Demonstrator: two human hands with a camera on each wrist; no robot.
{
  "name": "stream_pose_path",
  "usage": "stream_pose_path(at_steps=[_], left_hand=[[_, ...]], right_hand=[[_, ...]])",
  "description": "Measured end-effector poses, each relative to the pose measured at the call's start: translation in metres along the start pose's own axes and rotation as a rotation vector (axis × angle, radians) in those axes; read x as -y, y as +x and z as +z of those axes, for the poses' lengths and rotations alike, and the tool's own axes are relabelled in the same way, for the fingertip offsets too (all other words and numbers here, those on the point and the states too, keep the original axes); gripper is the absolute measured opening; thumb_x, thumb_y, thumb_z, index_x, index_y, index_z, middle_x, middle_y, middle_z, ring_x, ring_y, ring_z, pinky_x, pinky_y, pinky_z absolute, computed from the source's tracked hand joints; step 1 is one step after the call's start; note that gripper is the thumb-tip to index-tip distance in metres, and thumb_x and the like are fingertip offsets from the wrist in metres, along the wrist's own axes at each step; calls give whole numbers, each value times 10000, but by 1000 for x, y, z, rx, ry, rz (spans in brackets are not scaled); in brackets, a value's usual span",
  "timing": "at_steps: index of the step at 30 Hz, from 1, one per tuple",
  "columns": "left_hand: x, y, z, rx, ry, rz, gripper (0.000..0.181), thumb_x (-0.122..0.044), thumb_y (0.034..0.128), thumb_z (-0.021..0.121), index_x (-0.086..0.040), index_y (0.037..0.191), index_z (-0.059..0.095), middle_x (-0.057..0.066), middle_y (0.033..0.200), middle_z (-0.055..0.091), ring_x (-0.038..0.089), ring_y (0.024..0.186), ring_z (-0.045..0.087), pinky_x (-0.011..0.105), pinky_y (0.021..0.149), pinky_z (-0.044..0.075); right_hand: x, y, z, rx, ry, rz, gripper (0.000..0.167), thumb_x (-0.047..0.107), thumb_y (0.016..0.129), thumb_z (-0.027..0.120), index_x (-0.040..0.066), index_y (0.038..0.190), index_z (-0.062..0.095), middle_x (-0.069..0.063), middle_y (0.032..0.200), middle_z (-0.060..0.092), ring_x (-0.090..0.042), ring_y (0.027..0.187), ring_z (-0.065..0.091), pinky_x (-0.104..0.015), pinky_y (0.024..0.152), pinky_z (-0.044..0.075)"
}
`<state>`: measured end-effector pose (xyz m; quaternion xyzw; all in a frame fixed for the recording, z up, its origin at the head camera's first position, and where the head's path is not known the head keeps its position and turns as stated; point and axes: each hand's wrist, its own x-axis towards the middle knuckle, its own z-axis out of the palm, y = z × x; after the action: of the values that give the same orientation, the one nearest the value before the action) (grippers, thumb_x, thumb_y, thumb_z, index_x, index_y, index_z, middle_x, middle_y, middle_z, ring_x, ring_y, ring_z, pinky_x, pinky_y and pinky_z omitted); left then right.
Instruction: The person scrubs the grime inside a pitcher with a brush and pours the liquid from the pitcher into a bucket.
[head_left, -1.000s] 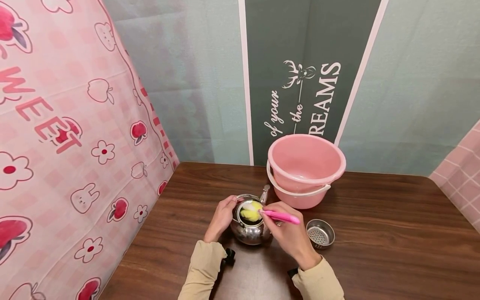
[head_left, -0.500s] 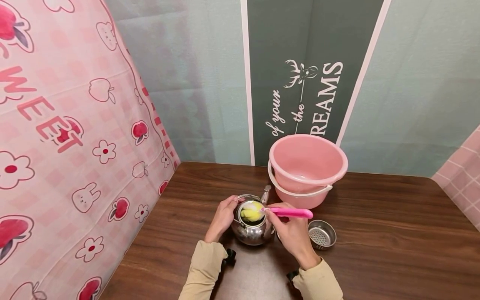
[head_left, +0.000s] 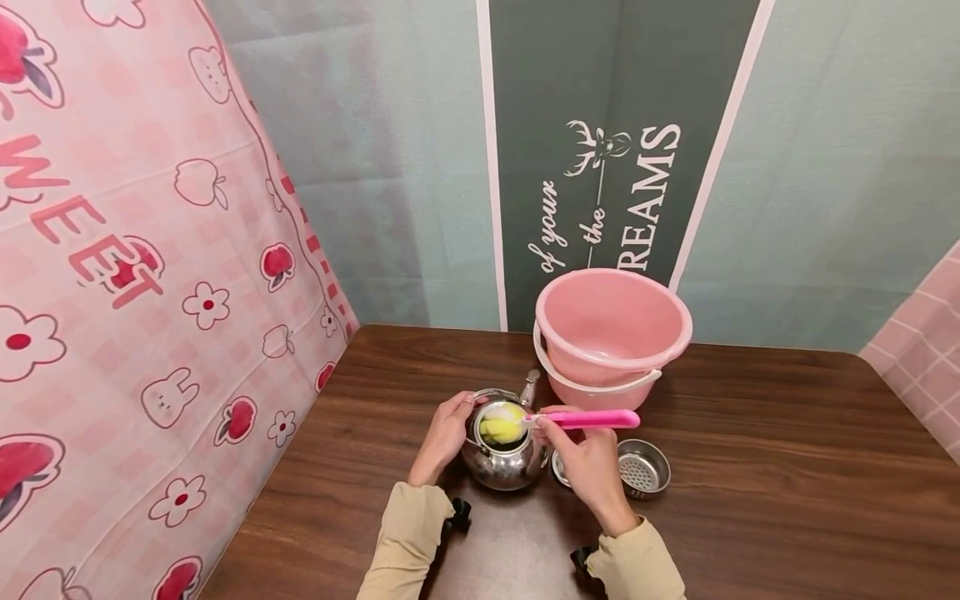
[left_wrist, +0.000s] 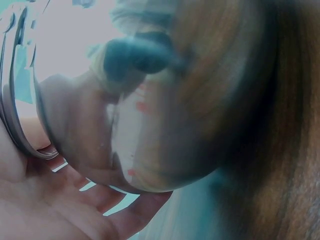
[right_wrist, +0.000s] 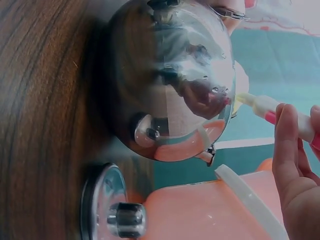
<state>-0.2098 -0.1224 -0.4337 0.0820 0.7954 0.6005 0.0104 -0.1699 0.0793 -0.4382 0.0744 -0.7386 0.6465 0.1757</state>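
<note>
A shiny stainless steel teapot (head_left: 504,472) stands on the table with its mouth uncovered and its spout towards the back. My left hand (head_left: 444,433) grips its left side; in the left wrist view, fingers curl along the round body beside the wire handle (left_wrist: 11,100). With my right hand (head_left: 588,467) I pinch a pink-handled brush (head_left: 598,419) near its white neck. Its fluffy yellow and white head (head_left: 502,423) sits in the teapot's mouth, its lower part hidden by the rim. The knobbed lid (right_wrist: 107,195) lies on the table, partly behind my right hand in the head view.
A perforated steel strainer (head_left: 643,469) is on the table right of my right hand. Behind it stands a pink bucket (head_left: 600,333) with a white handle. Patterned cloths hang at the back and left of the brown wooden table (head_left: 780,467).
The brush handle has swung from pointing down and right to nearly level, its end farther right. My right hand shifted slightly, baring the lid's edge. My left hand and the teapot stay put.
</note>
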Motion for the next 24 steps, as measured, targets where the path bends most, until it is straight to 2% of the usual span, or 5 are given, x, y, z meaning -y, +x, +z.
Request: stream_pose_path(at_steps=[7,16,22,24], left_hand=[[0,0,0,-4,-11,0,351,-95,1030,360,128,1144,606,265,1177,650,406,1254,511,427,1075,364],[1,1,0,5,-4,13,354,-89,1033,351,135,1149,600,270,1185,644,406,1259,508,470,1085,364],[34,16,4,-26,-15,8,357,-132,1039,360,76,1131,635,214,1169,672,362,1251,531,436,1081,371],[40,17,5,-36,-21,13,362,-154,1041,361,56,1126,643,197,1165,678,341,1246,539,424,1081,375]], right_hand=[[-7,4,-1,-1,80,120,187,97,881,689,-28,1021,695,-202,823,723,-77,689,699,-270,672,585],[-14,8,-1,-4,148,170,177,56,889,667,-32,1042,682,-201,860,722,-93,701,702,-302,681,589],[-13,10,0,-7,137,161,185,55,900,653,-43,1056,672,-199,833,722,-104,679,700,-307,658,588],[-12,11,1,-5,137,162,190,61,905,648,-51,1058,668,-219,835,717,-105,677,698,-301,652,587]])
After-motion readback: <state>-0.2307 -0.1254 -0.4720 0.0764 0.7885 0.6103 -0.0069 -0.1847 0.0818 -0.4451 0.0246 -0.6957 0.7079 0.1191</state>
